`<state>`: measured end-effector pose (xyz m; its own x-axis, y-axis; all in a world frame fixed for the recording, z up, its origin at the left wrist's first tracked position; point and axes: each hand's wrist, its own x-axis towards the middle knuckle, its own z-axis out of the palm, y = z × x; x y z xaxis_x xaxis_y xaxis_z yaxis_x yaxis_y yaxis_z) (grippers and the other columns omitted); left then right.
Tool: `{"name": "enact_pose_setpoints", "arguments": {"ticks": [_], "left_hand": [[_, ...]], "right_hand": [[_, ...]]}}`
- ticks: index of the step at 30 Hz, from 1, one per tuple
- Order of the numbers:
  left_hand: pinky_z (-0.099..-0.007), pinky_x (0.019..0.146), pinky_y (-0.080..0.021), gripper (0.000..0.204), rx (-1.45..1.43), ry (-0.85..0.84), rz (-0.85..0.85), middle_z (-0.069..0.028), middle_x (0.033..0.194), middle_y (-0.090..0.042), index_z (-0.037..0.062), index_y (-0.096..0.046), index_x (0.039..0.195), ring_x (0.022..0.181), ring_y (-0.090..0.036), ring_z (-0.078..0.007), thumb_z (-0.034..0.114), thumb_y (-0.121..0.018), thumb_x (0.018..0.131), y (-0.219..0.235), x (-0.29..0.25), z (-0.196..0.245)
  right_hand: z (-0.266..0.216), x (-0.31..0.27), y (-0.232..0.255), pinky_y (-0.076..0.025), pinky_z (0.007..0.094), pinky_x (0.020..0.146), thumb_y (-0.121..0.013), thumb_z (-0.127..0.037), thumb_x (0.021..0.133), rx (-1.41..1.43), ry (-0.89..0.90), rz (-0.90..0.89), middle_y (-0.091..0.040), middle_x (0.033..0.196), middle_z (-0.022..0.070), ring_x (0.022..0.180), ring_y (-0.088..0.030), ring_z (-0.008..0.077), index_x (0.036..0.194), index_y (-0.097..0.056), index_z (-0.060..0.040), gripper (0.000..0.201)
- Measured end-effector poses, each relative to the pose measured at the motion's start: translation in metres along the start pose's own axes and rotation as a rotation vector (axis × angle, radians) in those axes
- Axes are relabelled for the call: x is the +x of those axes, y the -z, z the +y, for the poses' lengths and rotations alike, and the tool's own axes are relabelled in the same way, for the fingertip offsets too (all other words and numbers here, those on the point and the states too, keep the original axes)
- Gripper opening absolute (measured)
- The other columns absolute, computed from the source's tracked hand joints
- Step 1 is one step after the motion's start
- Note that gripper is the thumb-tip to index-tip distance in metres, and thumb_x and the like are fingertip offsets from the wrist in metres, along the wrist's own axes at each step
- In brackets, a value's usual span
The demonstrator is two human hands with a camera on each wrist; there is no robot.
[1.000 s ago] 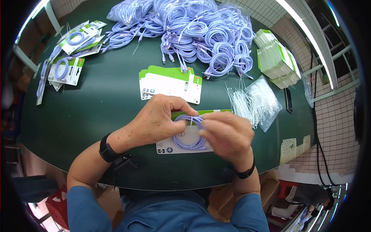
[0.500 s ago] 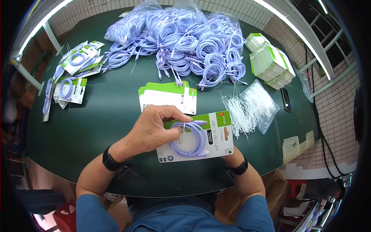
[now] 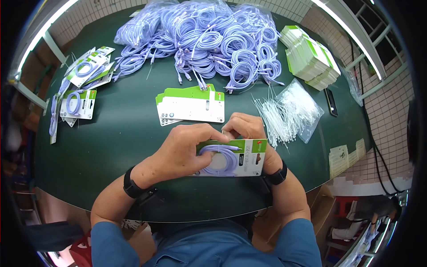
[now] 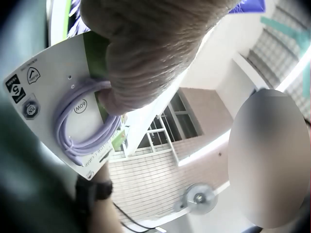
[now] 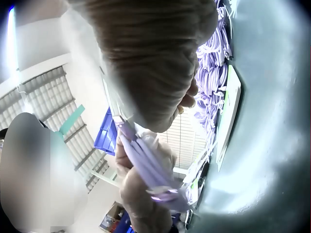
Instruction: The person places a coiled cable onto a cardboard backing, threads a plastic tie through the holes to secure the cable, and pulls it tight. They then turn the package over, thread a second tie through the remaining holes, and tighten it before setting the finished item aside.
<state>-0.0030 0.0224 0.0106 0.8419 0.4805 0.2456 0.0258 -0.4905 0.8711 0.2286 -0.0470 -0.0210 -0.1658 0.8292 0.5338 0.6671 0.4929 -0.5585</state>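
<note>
A purple USB-C cable coil (image 3: 227,161) lies against the front of a white-and-green retail card (image 3: 251,167), with a cable tie (image 3: 218,147) round its upper part. My left hand (image 3: 180,149) grips the card's left side, thumb over the coil and index finger along the top edge. Behind the card, my right hand (image 3: 246,126) has its fingers bent near the top edge, close to the left fingertips. I cannot tell what those fingers hold. Seen in the left wrist view, the card (image 4: 46,80) is tilted, with the left thumb (image 4: 112,103) inside the coil.
Beyond the hands lies a small stack of flat cards (image 3: 191,109). A large heap of coiled cables (image 3: 213,40) fills the back. Finished cards with cables (image 3: 80,105) lie at left; a card stack (image 3: 311,60), loose cable ties (image 3: 278,118) and a phone (image 3: 330,102) are at right.
The right hand has gone from the coil's front to behind the card, and its fingers now show above the top edge. The card was lifted and tilted, while the left hand kept its grip.
</note>
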Motion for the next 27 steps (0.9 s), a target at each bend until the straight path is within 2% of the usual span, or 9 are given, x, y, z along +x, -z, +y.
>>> {"name": "enact_pose_setpoints", "arguments": {"ticks": [2, 6, 11, 18, 21, 23, 24, 25, 27], "left_hand": [[-0.0352, 0.079, -0.059, 0.034, 0.303, -0.182, -0.001, -0.0093, 0.099, -0.076, 0.0047, -0.077, 0.111, 0.090, -0.074, -0.0241, -0.007, -0.074, 0.079, 0.000, 0.002, 0.002], [-0.0386, 0.076, -0.058, 0.035, 0.363, -0.287, -0.019, -0.0102, 0.096, -0.074, 0.0076, -0.078, 0.110, 0.086, -0.072, -0.0306, -0.004, -0.081, 0.076, -0.003, 0.001, -0.007], [-0.0375, 0.073, -0.058, 0.033, 0.344, -0.276, -0.044, -0.0093, 0.096, -0.074, 0.0068, -0.078, 0.108, 0.084, -0.072, -0.0286, 0.000, -0.085, 0.078, -0.006, 0.000, 0.003], [-0.0392, 0.065, -0.056, 0.030, 0.337, -0.133, -0.097, -0.0080, 0.088, -0.069, 0.0044, -0.076, 0.105, 0.077, -0.069, -0.0277, 0.001, -0.087, 0.078, -0.008, -0.001, 0.011], [-0.0399, 0.064, -0.054, 0.030, 0.429, -0.207, -0.075, -0.0087, 0.086, -0.067, 0.0038, -0.075, 0.105, 0.075, -0.067, -0.0277, 0.001, -0.087, 0.078, -0.013, 0.000, 0.013], [-0.0403, 0.063, -0.054, 0.030, 0.470, -0.254, -0.047, -0.0091, 0.086, -0.065, 0.0035, -0.075, 0.106, 0.074, -0.066, -0.0277, 0.001, -0.086, 0.078, -0.014, -0.001, 0.012], [-0.0396, 0.063, -0.053, 0.031, 0.508, -0.273, -0.020, -0.0086, 0.085, -0.065, 0.0035, -0.074, 0.107, 0.074, -0.066, -0.0252, 0.000, -0.086, 0.079, -0.014, -0.003, 0.011], [-0.0390, 0.063, -0.052, 0.032, 0.544, -0.294, 0.012, -0.0080, 0.085, -0.064, 0.0035, -0.074, 0.109, 0.074, -0.066, -0.0226, -0.001, -0.085, 0.080, -0.014, -0.004, 0.010], [-0.0384, 0.063, -0.052, 0.032, 0.575, -0.321, 0.064, -0.0075, 0.084, -0.063, 0.0035, -0.073, 0.111, 0.074, -0.066, -0.0201, -0.002, -0.084, 0.081, -0.011, -0.002, 0.008]], "right_hand": [[0.001, -0.002, 0.001, -0.046, 0.0317, 0.054, -0.077, -0.001, 0.074, 0.034, -0.034, 0.017, -0.059, 0.070, 0.0077, 0.060, -0.061, 0.0216, 0.078, -0.063, -0.0053, 0.015], [0.002, -0.004, 0.000, -0.046, 0.0315, 0.054, -0.071, 0.003, 0.074, 0.110, -0.070, 0.013, -0.059, 0.070, 0.0064, 0.060, -0.060, 0.0205, 0.077, -0.061, -0.0047, 0.014], [0.003, -0.005, -0.009, -0.047, 0.0330, 0.054, -0.068, 0.005, 0.073, 0.068, -0.043, 0.027, -0.059, 0.069, 0.0065, 0.060, -0.061, 0.0221, 0.076, -0.060, -0.0050, 0.013], [0.005, -0.007, -0.010, -0.048, 0.0344, 0.055, -0.068, 0.001, 0.075, -0.012, -0.032, 0.011, -0.059, 0.069, 0.0071, 0.060, -0.061, 0.0228, 0.075, -0.060, -0.0054, 0.010], [0.008, -0.010, -0.010, -0.047, 0.0345, 0.055, -0.069, -0.001, 0.076, -0.056, -0.022, -0.016, -0.058, 0.069, 0.0070, 0.060, -0.061, 0.0206, 0.075, -0.061, -0.0050, 0.009], [0.010, -0.012, -0.005, -0.048, 0.0330, 0.055, -0.070, -0.004, 0.082, 0.103, -0.171, -0.140, -0.060, 0.070, 0.0048, 0.061, -0.062, 0.0172, 0.082, -0.066, -0.0052, 0.004], [0.011, -0.011, -0.001, -0.049, 0.0322, 0.055, -0.070, -0.005, 0.085, 0.176, -0.245, -0.207, -0.062, 0.071, 0.0037, 0.062, -0.063, 0.0155, 0.086, -0.068, -0.0053, 0.002], [0.012, -0.009, 0.001, -0.049, 0.0322, 0.055, -0.070, -0.005, 0.085, 0.163, -0.238, -0.211, -0.062, 0.071, 0.0037, 0.062, -0.063, 0.0155, 0.086, -0.068, -0.0053, 0.002], [0.014, -0.008, 0.001, -0.051, 0.0294, 0.060, -0.070, -0.011, 0.095, 0.515, -0.518, -0.012, -0.066, 0.079, 0.0018, 0.066, -0.064, 0.0127, 0.099, -0.070, -0.0039, 0.009]]}}
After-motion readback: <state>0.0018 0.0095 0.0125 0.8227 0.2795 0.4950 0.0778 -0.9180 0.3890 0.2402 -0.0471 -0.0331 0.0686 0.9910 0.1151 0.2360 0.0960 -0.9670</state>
